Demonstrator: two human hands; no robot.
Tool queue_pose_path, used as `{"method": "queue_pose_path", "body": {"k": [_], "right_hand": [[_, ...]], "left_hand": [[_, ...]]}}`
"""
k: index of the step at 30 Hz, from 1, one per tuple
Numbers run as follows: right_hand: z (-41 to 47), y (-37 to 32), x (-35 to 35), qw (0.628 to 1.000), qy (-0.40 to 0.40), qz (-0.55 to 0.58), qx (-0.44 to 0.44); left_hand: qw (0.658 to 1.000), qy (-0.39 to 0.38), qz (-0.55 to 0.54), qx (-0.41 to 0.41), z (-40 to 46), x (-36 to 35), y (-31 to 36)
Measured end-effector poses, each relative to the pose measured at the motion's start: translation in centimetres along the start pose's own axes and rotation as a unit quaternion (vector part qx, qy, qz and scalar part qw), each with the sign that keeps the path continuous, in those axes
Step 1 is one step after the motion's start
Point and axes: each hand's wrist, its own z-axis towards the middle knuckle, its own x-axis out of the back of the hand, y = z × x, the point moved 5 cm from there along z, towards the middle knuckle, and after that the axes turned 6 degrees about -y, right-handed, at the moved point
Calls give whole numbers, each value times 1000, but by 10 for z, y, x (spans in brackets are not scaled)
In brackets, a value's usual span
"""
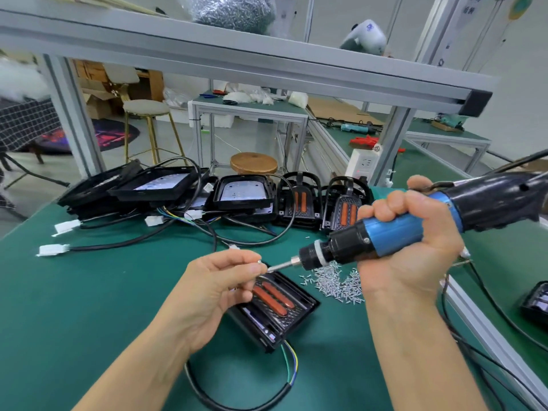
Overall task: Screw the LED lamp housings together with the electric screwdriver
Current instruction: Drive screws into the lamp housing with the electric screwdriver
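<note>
A black LED lamp housing point(292, 317) with two orange strips lies on the green mat in front of me, its cable leaving at the near side. My left hand point(213, 287) hovers over its left part and pinches a small screw point(259, 261) between thumb and forefinger. My right hand point(415, 250) grips the blue and black electric screwdriver point(394, 231), held nearly level. Its bit tip point(271, 269) touches the screw, above the housing's far corner. A pile of loose silver screws point(338, 284) lies just right of the housing.
Several more black housings point(243, 192) with cables and white connectors point(52, 250) crowd the far side of the mat. An aluminium frame post point(391, 143) and a power strip point(363, 163) stand at the back right. Another housing point(536, 302) sits at the right edge.
</note>
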Motion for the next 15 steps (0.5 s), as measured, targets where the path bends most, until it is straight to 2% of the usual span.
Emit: {"method": "queue_pose_path", "body": {"k": [15], "right_hand": [[-5, 10, -20, 1000, -10, -9, -8]], "left_hand": [[1000, 0, -7, -15, -16, 6, -3]]}}
